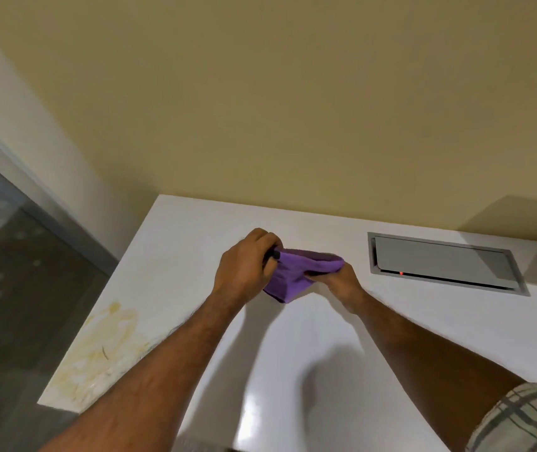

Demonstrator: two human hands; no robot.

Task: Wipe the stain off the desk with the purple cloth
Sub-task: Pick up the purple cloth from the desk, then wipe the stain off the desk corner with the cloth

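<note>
Both forearms are reaching forward over the white tabletop [391, 337], hands meeting above its middle. The left hand [244, 269] is sitting knuckles-up, wrist bent, its fingers curled shut on the left end of the purple cloth [296, 275]. The right hand [339, 282] is lying lower, its fingers pinched closed on the cloth's right end. The cloth is hanging bunched between the two hands, its lower fold drooping toward the tabletop; whether it is touching the surface cannot be told. The yellowish stain [104, 347] is spreading along the tabletop's left edge, at about 8 o'clock from the cloth and well apart from it. A grey cable hatch [440, 259] is sitting recessed in the tabletop at 3 o'clock from the hands. A plaid sleeve [521, 419] is showing on the right arm.
</note>
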